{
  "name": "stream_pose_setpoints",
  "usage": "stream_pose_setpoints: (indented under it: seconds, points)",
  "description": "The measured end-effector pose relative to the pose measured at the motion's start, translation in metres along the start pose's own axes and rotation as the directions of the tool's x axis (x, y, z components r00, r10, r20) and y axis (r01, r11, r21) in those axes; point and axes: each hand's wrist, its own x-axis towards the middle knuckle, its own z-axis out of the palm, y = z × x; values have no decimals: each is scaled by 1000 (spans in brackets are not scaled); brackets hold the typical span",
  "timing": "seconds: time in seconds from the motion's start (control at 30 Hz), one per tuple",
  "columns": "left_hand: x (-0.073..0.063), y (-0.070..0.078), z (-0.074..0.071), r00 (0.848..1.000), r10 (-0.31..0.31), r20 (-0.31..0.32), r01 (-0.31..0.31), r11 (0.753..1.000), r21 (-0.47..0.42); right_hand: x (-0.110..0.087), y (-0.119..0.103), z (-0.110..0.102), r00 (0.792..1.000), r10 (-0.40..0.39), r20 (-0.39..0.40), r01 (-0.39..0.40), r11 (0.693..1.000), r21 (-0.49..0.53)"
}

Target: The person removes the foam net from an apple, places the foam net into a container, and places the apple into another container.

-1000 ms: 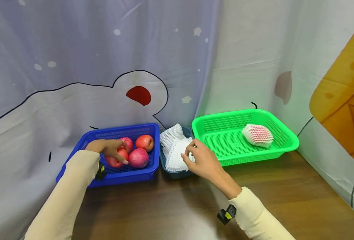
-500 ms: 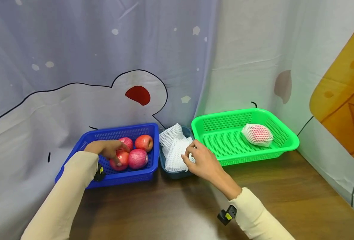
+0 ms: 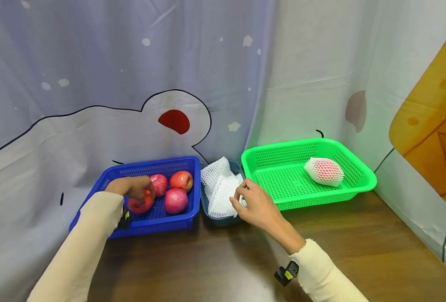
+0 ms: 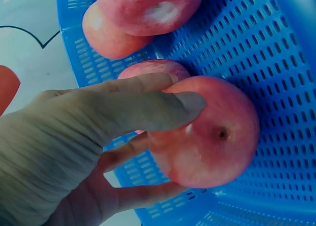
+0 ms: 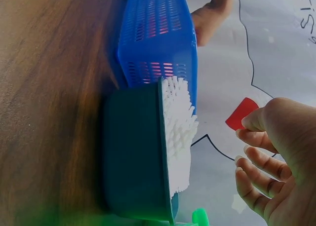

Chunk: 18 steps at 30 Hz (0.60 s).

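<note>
My left hand reaches into the blue basket and grips a red apple. In the left wrist view the thumb lies across the apple's top, with other fingers at its side and below. Three more apples sit beside it; one of them is a pinkish apple. Over the dark teal container hovers my right hand, fingers loosely curled and holding nothing. White foam net sleeves fill that container; the right wrist view shows the hand apart from them.
A green basket stands to the right, with an apple in a foam net lying at its right end. The brown wooden table extends in front of the containers. A printed curtain hangs behind.
My left hand has closed round the front apple and shifted it left, away from the pinkish one. The right hand has stayed nearly still.
</note>
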Motion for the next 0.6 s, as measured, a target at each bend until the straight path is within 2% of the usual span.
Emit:
stream_pose_setpoints:
  seconds: [0.2, 0.4, 0.6]
  points:
    - [0, -4, -1, 999, 20, -31, -17, 996, 93, -1, 4, 0, 1000, 1, 16, -1, 1000, 6]
    - [-3, -5, -6, 999, -6, -37, 11, 994, 113, 0, 5, -2, 1000, -7, 4, 7, 1000, 1]
    - [-4, -8, -4, 999, 2, -52, 4, 992, 126, -2, 7, -4, 999, 22, 30, -22, 1000, -7]
